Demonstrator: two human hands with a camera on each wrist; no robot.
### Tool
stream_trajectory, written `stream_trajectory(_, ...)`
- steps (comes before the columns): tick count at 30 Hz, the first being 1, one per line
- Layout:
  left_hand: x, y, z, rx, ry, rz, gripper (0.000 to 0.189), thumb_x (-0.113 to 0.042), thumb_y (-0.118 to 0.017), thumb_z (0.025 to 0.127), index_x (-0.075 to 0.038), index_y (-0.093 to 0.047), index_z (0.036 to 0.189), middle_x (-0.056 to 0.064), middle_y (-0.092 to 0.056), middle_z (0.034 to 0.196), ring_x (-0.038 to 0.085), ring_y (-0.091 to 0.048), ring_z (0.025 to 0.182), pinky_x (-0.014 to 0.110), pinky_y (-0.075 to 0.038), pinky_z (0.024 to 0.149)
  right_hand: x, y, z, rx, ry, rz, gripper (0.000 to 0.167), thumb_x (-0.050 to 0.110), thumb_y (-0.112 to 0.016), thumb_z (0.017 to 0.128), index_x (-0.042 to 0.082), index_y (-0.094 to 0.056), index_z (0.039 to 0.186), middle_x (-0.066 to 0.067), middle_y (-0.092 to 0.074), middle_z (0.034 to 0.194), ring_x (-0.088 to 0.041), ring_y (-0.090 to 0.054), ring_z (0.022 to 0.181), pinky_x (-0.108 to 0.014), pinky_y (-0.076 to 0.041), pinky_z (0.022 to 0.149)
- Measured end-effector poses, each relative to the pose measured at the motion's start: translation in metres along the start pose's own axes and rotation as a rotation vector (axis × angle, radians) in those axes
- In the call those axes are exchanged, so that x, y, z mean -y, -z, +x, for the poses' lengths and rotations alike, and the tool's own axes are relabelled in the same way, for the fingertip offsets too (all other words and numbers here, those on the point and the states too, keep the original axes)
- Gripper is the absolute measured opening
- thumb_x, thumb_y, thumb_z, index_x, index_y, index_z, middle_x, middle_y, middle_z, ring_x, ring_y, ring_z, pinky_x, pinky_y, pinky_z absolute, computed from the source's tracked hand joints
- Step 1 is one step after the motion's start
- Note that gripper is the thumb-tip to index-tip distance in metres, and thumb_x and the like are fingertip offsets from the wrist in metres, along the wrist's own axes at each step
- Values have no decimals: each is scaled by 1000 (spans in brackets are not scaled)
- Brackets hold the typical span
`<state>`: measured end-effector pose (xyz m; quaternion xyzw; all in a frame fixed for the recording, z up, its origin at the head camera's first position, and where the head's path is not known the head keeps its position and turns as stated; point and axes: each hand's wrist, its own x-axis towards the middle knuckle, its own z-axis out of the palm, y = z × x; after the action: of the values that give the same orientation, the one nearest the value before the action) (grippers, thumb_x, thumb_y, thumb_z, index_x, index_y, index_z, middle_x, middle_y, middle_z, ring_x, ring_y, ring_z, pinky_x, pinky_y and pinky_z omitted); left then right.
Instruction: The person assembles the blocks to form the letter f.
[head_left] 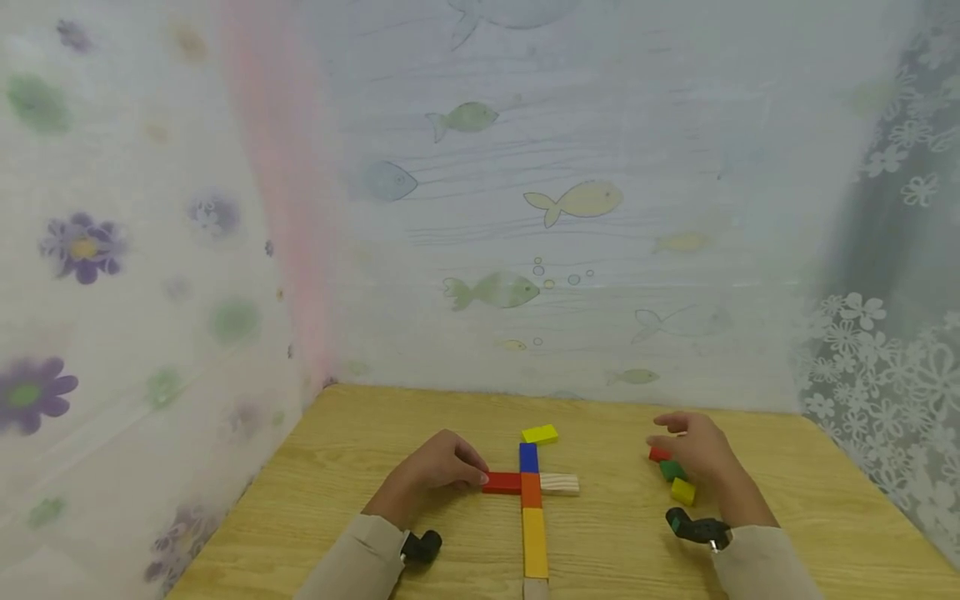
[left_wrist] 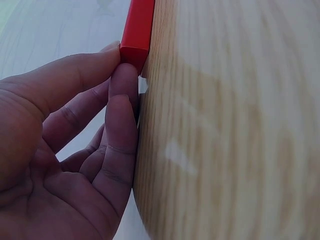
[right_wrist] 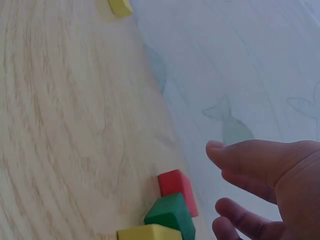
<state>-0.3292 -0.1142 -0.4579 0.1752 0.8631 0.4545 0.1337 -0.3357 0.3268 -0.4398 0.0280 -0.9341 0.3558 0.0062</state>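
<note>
My left hand [head_left: 447,462] pinches the outer end of a long red block [head_left: 501,483], thumb and fingertips at its corner. In the left wrist view, the red block's end [left_wrist: 135,52] meets the thumb and a bent finger. The block's inner end meets an orange-red block [head_left: 531,491] in a cross of flat blocks. My right hand [head_left: 697,450] hovers with loosely bent, parted fingers beside a small red block [right_wrist: 177,187], a green block [right_wrist: 172,212] and a yellow block [right_wrist: 150,233]; it holds nothing.
The cross also has a blue block [head_left: 528,457], a pale wood block [head_left: 559,483], an orange-yellow block [head_left: 535,542] and a tan block [head_left: 536,588]. A flat yellow block [head_left: 540,434] lies behind it on the wooden table [head_left: 337,442]. Patterned curtains [head_left: 600,333] surround the table.
</note>
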Motion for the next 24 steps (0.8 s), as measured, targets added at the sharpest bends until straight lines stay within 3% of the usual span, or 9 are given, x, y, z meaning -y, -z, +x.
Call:
stream_trajectory(9,1,0,-1,0,2,-7,10,-15,-83,88,-9,-83,95,2,-77,89,17,-71,77,32,-61,73,-10,0,1,34,-63,5,65,38,-72,97,-4,-54,144,-36,-53,142,-52,-54,125,-62,-49,101)
stream_trajectory(24,-1,1,-1,12,16,-14,9,-16,-82,89,-9,-83,96,2,-78,89,17,-71,77,33,-61,73,-12,-1,2,37,-11,-50,59,31,-78,92,-8,-62,134,-30,-67,124,-45,-65,111,-57,-54,94)
